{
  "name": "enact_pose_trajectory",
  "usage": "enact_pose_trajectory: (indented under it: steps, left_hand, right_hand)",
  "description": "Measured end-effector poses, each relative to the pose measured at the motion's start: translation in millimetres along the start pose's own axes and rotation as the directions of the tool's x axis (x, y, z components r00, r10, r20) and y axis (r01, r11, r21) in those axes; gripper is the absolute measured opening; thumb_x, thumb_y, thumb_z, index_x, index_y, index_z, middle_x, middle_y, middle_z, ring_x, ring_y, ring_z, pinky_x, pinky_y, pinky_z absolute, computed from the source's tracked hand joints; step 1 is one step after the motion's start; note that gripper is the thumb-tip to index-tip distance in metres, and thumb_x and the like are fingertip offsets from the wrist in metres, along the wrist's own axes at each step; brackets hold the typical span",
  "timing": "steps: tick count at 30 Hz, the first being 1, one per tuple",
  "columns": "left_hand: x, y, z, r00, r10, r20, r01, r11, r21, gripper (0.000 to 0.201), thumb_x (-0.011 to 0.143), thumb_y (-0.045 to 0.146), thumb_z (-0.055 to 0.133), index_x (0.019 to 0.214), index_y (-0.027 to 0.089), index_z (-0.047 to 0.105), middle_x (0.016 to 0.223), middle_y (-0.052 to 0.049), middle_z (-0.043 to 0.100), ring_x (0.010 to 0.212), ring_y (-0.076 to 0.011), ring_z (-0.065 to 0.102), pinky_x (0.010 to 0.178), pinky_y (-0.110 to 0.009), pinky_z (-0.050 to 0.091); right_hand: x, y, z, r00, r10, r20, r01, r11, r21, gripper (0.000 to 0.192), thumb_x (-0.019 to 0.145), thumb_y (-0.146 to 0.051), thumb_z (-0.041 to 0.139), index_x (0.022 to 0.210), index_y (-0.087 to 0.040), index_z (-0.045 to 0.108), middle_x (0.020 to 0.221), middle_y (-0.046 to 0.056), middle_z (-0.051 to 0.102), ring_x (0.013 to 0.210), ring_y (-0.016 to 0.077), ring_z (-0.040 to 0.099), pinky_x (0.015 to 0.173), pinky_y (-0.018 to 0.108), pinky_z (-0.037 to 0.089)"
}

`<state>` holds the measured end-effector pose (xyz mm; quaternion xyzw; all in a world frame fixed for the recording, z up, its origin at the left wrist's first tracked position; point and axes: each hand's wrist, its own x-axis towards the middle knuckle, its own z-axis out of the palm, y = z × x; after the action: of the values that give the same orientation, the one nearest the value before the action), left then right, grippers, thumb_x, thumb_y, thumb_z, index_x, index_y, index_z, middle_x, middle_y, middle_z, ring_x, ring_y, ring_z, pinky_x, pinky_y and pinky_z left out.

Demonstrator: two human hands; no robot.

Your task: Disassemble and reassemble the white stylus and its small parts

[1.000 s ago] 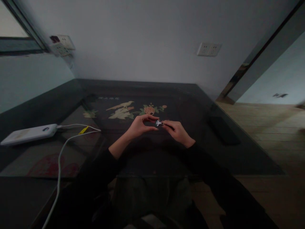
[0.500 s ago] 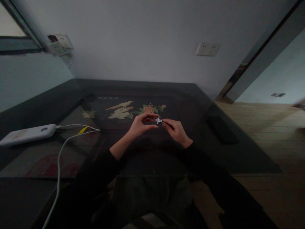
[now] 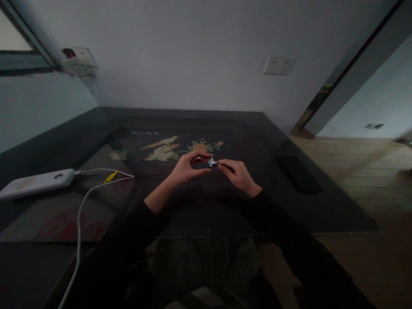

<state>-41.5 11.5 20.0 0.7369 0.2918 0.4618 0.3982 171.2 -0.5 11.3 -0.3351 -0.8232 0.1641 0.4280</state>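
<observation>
Two bare hands meet above the middle of a dark glass-topped table (image 3: 289,201), and a small metal piece (image 3: 212,162) sits between their fingertips. Far to the left of the grip, a flat white power bank (image 3: 35,183) with rounded corners lies on the glass; a thin white cable (image 3: 80,214) runs from it toward the near table edge, with a yellow tag (image 3: 108,177) beside the plug. Left of the piece, the left hand (image 3: 186,168) curls thumb and forefinger around it from above and below, closed in a light pinch. The piece itself looks shiny and angular, too small to identify further. Right of it, the right hand (image 3: 236,175) closes on a thin dark stem that extends from the piece. Beyond the grip, a bird-and-flower inlay (image 3: 167,148) shows under the smooth, reflective glass; further right lies a flat dark rectangular object (image 3: 299,174). Risk: the pinch contact is small and the metal is probably slick, so a twist or uneven pressure could let the piece slip and drop onto the hard glass, where it may bounce out of reach or mark the surface.
</observation>
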Motion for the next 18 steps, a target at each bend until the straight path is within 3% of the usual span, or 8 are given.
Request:
enact_pose_trajectory:
  steps: [10, 12, 18]
  left_hand:
    - [0.2, 0.8, -7.8, 0.993, 0.102, 0.063, -0.118, 0.931, 0.346, 0.044, 0.069, 0.028, 0.077, 0.11, 0.016, 0.065, 0.102, -0.009, 0.069, 0.095, -0.0194, 0.064, 0.09, -0.037, 0.05]
    - [0.4, 0.7, -7.4, 0.995, 0.076, 0.057, -0.09, 0.949, 0.303, 0.044, 0.068, 0.028, 0.078, 0.109, 0.016, 0.065, 0.104, -0.009, 0.07, 0.097, -0.0201, 0.064, 0.092, -0.039, 0.049]
    - [0.8, 2.5, 0.9, 0.999, -0.047, 0.021, 0.048, 0.998, -0.032, 0.048, 0.065, 0.026, 0.079, 0.109, 0.015, 0.065, 0.117, -0.012, 0.067, 0.108, -0.0236, 0.063, 0.099, -0.042, 0.047]
  right_hand:
    - [-5.0, 8.2, 6.8, 1.0, 0.001, 0.025, 0.0, 0.997, -0.075, 0.024, 0.092, -0.031, 0.051, 0.1, -0.018, 0.069, 0.098, 0.009, 0.073, 0.088, 0.0218, 0.068, 0.079, 0.035, 0.052]
    - [-5.2, 8.4, 8.8, 1.0, 0.007, 0.014, -0.006, 0.998, -0.057, 0.024, 0.092, -0.032, 0.051, 0.099, -0.018, 0.069, 0.097, 0.009, 0.073, 0.087, 0.0217, 0.068, 0.078, 0.034, 0.052]
    - [-2.8, -0.9, 8.4, 0.999, 0.033, -0.011, -0.033, 0.999, 0.021, 0.025, 0.093, -0.034, 0.049, 0.098, -0.018, 0.067, 0.093, 0.006, 0.073, 0.083, 0.0199, 0.068, 0.073, 0.03, 0.051]
